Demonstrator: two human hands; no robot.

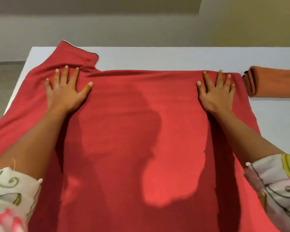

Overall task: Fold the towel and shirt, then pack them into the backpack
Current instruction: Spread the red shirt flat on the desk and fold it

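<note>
A: Where is the shirt (132, 131) located?
B: It is spread flat on the table (157, 57), one sleeve (74, 54) angled out far left.
A: Grip?
B: None. The left hand (65, 94) and right hand (216, 96) are laid palm-down near its far edge, fingers straight and splayed; judged to be smoothing and pinning cloth for folding. The folded towel (274, 82) is set aside, right. No backpack is seen.

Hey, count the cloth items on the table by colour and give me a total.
Red shirt, spread flat: 1
Orange towel, folded: 1
Total: 2
</note>
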